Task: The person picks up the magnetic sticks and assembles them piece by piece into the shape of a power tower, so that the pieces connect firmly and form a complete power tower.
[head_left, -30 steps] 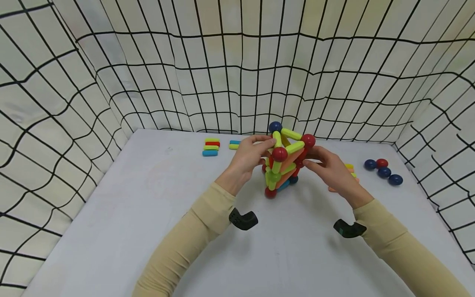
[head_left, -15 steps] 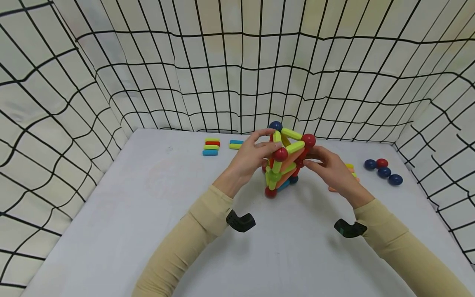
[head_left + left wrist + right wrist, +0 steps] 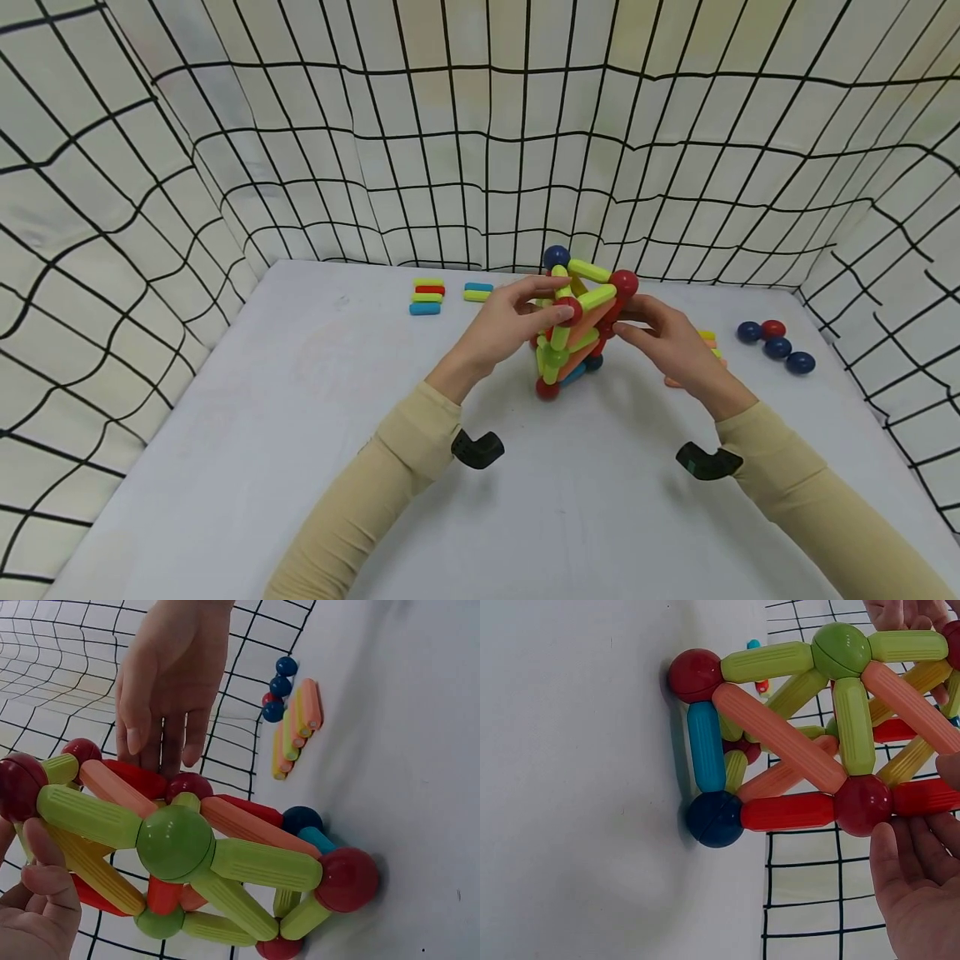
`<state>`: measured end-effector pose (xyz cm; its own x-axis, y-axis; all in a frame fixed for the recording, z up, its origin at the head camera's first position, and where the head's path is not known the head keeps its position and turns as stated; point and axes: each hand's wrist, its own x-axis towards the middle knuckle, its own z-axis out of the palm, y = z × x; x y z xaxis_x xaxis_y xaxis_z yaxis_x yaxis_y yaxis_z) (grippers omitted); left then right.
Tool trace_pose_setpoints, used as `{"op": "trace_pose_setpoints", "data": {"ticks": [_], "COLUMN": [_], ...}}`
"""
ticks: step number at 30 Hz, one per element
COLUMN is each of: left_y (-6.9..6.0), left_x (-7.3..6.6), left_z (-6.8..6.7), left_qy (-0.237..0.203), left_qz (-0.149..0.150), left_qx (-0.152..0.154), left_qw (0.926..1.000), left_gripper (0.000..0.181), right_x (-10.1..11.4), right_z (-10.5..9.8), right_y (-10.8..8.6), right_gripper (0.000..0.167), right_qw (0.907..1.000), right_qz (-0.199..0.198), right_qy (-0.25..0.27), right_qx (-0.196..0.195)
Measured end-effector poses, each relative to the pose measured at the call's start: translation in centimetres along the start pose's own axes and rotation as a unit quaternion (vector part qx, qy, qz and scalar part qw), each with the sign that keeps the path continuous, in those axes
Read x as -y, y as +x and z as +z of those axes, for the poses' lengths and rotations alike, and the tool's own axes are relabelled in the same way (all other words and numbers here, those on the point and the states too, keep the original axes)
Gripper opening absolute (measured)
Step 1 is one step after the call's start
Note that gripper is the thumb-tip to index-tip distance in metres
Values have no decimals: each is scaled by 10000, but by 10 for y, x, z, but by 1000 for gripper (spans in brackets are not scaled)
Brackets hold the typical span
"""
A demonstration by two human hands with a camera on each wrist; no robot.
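A tower of magnetic sticks and balls (image 3: 597, 297) stands upright on the white table, with red balls low down and a blue ball (image 3: 557, 257) at its top. My left hand (image 3: 504, 327) holds the tower's upper left part, its thumb on the front red ball and the fingers behind. From the right, my right hand (image 3: 675, 342) holds the tower at a mid-height red ball (image 3: 862, 805). The right wrist view has that thumb against this ball and the fingertips along a red stick (image 3: 926, 796). Part of the left fingers is hidden behind the sticks.
Loose sticks (image 3: 428, 292) lie in a row at the back left, with two more (image 3: 478, 292) beside them. Behind my right hand are several sticks (image 3: 298, 727). Blue and red balls (image 3: 776, 348) rest at the far right. Black netting (image 3: 487, 167) encloses the table.
My left hand has shifted its fingers on the tower's upper left corner; its thumb now lies on the front red ball. The right hand and the tower look unmoved.
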<state>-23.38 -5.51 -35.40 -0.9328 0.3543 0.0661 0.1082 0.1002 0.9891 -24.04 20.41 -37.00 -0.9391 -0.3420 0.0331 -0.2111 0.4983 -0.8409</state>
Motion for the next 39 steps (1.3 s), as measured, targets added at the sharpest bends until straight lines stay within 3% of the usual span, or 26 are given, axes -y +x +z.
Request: {"op": "trace_pose_setpoints", "data": {"ticks": [11, 18, 25, 30, 34, 39], "left_y": [0, 0, 0, -1, -2, -2], "left_x": [5, 9, 11, 12, 12, 16], "left_z": [0, 0, -2, -9, -15, -19], "left_qy": [-220, -117, -643, -438, -80, 205], "left_qz": [-17, 122, 29, 52, 180, 571], "left_qx": [-7, 170, 189, 206, -7, -592], "left_qw": [9998, 9997, 9977, 9988, 9998, 9964], "left_gripper": [43, 51, 49, 50, 48, 40], "right_x": [0, -1, -1, -1, 0, 0], "right_z": [0, 1, 2, 2, 3, 7], "right_y": [0, 0, 0, 0, 0, 0], "right_gripper": [52, 51, 52, 50, 48, 41], "right_qw": [10000, 10000, 9999, 9998, 9999, 9997], "right_qz": [64, 58, 50, 7, 2, -211], "right_qy": [-4, 25, 133, 166, 104, -63], "right_qx": [14, 16, 78, 86, 50, 49]}}
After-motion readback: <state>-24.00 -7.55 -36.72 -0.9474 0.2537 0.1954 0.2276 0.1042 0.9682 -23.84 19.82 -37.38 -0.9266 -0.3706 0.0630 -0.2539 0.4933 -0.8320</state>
